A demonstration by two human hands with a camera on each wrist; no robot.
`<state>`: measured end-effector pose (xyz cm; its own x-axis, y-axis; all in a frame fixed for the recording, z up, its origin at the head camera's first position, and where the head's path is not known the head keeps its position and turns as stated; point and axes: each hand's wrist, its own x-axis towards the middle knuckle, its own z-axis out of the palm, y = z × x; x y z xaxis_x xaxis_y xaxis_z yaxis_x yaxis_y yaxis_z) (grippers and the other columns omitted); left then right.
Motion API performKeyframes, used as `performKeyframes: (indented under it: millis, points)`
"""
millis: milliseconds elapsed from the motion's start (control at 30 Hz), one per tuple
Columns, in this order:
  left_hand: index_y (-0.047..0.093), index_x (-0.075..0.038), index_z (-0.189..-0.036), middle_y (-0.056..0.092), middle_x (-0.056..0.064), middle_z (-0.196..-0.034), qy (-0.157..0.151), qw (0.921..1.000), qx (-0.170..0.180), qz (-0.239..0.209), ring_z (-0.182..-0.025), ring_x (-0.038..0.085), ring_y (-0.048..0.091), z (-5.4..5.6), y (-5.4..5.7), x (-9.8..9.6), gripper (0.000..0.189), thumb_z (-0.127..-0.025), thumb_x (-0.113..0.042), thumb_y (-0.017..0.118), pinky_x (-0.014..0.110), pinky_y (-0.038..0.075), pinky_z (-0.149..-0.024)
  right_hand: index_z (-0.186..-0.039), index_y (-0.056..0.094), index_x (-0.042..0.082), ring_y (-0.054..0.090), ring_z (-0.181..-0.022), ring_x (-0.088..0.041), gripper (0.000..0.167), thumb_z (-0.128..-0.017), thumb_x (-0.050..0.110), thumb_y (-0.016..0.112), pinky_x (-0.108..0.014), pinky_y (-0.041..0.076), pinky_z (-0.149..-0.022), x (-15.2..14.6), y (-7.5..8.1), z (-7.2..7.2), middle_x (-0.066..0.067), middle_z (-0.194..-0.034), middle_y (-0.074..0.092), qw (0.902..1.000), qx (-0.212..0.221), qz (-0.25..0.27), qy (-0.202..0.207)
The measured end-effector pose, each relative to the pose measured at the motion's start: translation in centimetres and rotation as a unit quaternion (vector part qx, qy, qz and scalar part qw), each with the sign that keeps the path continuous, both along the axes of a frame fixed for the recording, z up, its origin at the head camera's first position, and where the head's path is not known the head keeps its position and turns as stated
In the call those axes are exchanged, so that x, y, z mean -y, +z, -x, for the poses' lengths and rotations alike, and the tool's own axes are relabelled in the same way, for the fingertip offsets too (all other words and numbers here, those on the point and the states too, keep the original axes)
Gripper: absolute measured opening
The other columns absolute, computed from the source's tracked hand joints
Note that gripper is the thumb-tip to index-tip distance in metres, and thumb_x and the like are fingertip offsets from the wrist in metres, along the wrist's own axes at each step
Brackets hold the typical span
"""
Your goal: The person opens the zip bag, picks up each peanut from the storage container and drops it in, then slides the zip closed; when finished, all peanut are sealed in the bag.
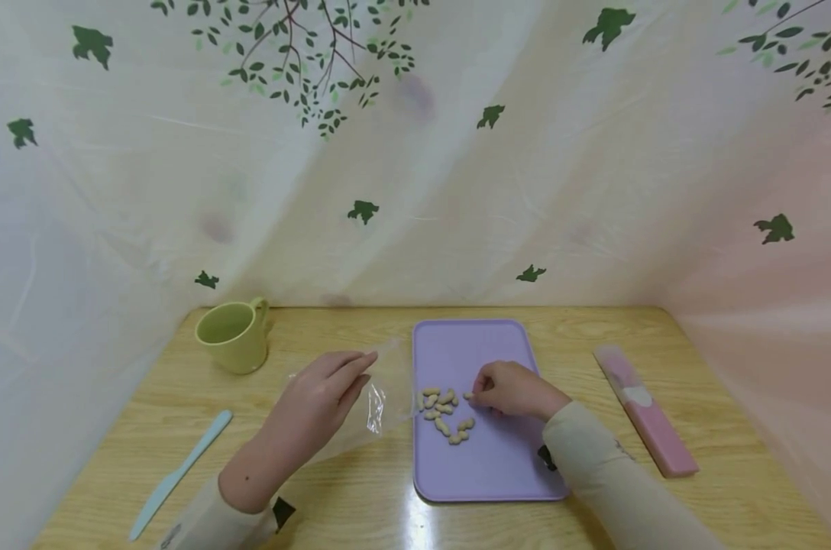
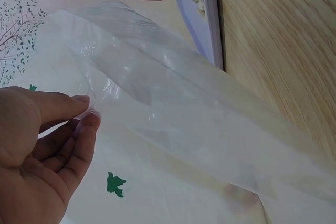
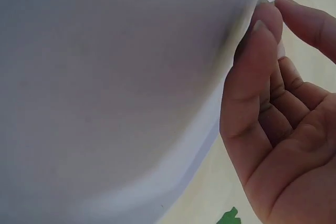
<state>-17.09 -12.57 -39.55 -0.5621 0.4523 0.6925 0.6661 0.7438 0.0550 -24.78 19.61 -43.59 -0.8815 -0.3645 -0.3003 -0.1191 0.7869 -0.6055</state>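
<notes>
Thumb and fingertips of my left hand point(image 1: 312, 405) pinch the edge of a clear plastic bag point(image 2: 173, 108). The bag spreads out to the right of that hand, up to the left edge of a purple tray point(image 1: 487, 473). On the tray's left half lie several unshelled peanuts point(image 1: 444, 409) in a loose group. My right hand point(image 1: 518, 388) is over the middle of the tray, its thumb and index finger pinching a single peanut point(image 1: 467, 396) just right of the group. In the right wrist view the fingertips mostly hide that peanut.
A green mug point(image 1: 240, 347) stands at the back left, handle toward the back. In front of it lies a light blue plastic knife point(image 1: 182, 473). To the right of the tray is a long pink pack point(image 1: 652, 420). A printed curtain point(image 1: 422, 252) hangs behind the wooden table.
</notes>
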Motion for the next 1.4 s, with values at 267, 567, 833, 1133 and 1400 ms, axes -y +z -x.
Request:
performKeyframes:
  millis: [267,567,833,1133,1400]
  points:
    - [0.077,-0.003,-0.125,0.079,0.012,-0.112,0.004,1.0000,-0.001,0.003,-0.101,0.025,0.078,0.0,0.1,0.0,0.039,-0.087,-0.002,0.086,0.033,0.070,-0.083,-0.100,0.074,0.006,0.063,-0.074,-0.016,0.013,-0.101,0.019,0.071,-0.026,0.053,-0.065,-0.7,0.2,-0.2,-0.005,-0.084,0.069,0.9984,0.012,0.051,-0.021]
    - [0.077,-0.004,-0.125,0.080,0.011,-0.112,0.008,0.9999,0.002,0.008,-0.101,0.025,0.078,-0.2,0.2,-0.1,0.040,-0.086,-0.002,0.087,0.034,0.070,-0.083,-0.104,0.073,0.004,0.065,-0.072,-0.016,0.016,-0.103,0.019,0.069,-0.027,0.057,-0.063,-1.0,-0.1,-0.3,-0.007,-0.083,0.072,0.9924,0.040,0.107,-0.044]
    - [0.077,-0.003,-0.125,0.080,0.011,-0.112,0.003,1.0000,-0.002,0.009,-0.101,0.025,0.077,-0.2,0.2,-0.3,0.040,-0.086,-0.003,0.087,0.034,0.070,-0.084,-0.113,0.071,0.003,0.068,-0.081,-0.017,0.025,-0.106,0.027,0.069,-0.029,0.062,-0.071,-0.9,1.3,-1.2,-0.008,-0.099,0.075,0.9829,0.064,0.159,-0.067]
    - [0.077,-0.004,-0.126,0.079,0.010,-0.113,0.007,0.9998,-0.003,0.021,-0.102,0.025,0.077,-0.1,0.3,-0.2,0.041,-0.086,-0.003,0.087,0.035,0.070,-0.084,-0.112,0.070,0.003,0.069,-0.080,-0.018,0.032,-0.105,0.034,0.071,-0.030,0.063,-0.071,0.3,3.2,-2.1,-0.015,-0.104,0.077,0.9735,0.044,0.212,-0.073]
    - [0.077,-0.004,-0.126,0.079,0.010,-0.114,0.003,0.9996,0.004,0.026,-0.103,0.025,0.077,0.0,0.3,-0.4,0.041,-0.087,-0.004,0.087,0.036,0.070,-0.085,-0.114,0.071,0.000,0.068,-0.075,-0.018,0.032,-0.105,0.031,0.071,-0.030,0.064,-0.067,1.6,4.2,-3.0,-0.018,-0.102,0.077,0.9669,0.030,0.243,-0.072]
